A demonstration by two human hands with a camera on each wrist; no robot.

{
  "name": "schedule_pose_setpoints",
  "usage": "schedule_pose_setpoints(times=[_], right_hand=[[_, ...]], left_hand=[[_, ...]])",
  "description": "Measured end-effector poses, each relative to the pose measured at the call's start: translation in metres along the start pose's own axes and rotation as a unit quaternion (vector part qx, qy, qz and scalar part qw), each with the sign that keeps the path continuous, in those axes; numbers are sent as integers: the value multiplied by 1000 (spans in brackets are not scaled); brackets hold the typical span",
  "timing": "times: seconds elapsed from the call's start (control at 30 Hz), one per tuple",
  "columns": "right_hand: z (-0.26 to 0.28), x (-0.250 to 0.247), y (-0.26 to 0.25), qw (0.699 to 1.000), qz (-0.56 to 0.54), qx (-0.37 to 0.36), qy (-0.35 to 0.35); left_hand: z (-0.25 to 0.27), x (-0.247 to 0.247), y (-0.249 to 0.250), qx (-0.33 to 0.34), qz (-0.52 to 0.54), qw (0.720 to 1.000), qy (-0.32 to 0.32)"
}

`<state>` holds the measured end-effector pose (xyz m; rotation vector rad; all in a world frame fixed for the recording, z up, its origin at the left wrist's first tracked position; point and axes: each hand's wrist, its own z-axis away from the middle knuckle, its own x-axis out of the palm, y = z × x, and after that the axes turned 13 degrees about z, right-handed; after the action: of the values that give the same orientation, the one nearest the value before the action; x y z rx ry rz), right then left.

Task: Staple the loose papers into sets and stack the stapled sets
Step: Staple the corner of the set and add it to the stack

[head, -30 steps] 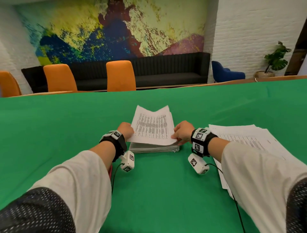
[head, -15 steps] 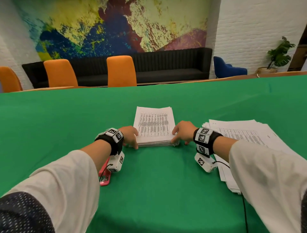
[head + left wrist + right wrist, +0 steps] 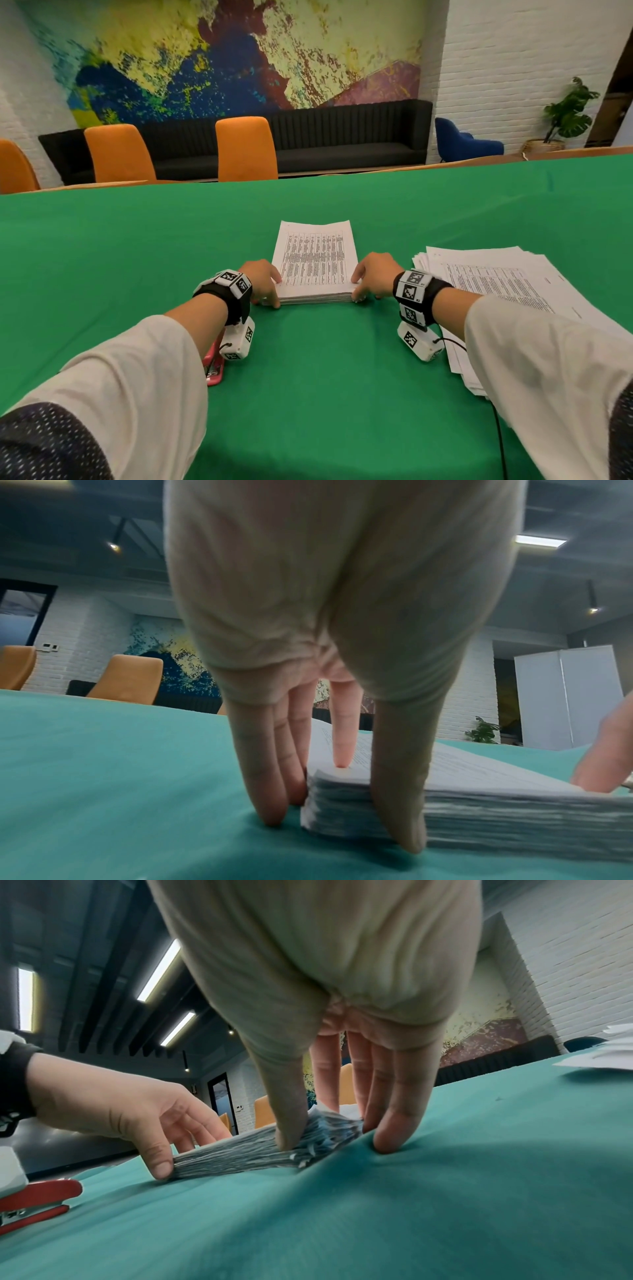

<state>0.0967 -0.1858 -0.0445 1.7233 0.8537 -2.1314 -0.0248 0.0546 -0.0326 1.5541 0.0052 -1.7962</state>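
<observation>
From the head camera, the left hand [image 3: 262, 282] and right hand [image 3: 375, 278] bracketed the near corners of the stapled stack [image 3: 315, 263] at mid-table, straight fingers pressed to its sides. Green cloth [image 3: 137, 257] lay open ahead and to the left; the loose papers [image 3: 496, 277] crowded the right, and the red stapler [image 3: 214, 366] sat under the left forearm.

At the left wrist, the thumb [image 3: 400, 791] and fingers [image 3: 270, 777] squared a thick corner; uneven pressure could skew the sets.

At the right wrist, the sheet edges [image 3: 318, 1139] looked ragged, and the cloth bunched beneath one fingertip [image 3: 387, 1139], likely to drag the pile.
</observation>
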Motion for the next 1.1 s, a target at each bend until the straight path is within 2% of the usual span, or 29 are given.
schedule_pose_setpoints(times=[0.13,0.23,0.33,0.43,0.53,0.6,0.73,0.83,0.9,0.93,1.0,1.1], right_hand=[[3,1,2,1000,7,-17,-2],[9,-1,13,998,35,-32,43],[14,-15,45,993,92,22,72],[24,-34,94,978,152,144,26],[47,-34,134,968,151,182,-78],[68,-29,144,968,153,164,-111],[113,-28,137,977,155,83,-120],[143,-28,123,979,153,5,-133],[149,-30,120,983,131,-18,-130],[148,-32,122,987,116,-9,-112],[138,-38,134,989,119,55,-66],[127,-46,157,968,162,169,-88]], left_hand=[[1,0,0,-1,-3,1000,0],[6,-5,1,7,-13,1000,8],[19,-20,5,31,-47,998,39],[38,-35,2,44,-88,994,55],[52,-42,-10,20,-136,989,47],[61,-43,-19,-10,-168,985,50],[86,-41,-32,-59,-240,966,80],[101,-33,-33,-72,-246,965,47],[106,-28,-32,-69,-239,968,25],[108,-25,-32,-65,-240,968,22],[108,-22,-34,-60,-240,969,23],[108,-18,-39,-55,-235,970,26]])
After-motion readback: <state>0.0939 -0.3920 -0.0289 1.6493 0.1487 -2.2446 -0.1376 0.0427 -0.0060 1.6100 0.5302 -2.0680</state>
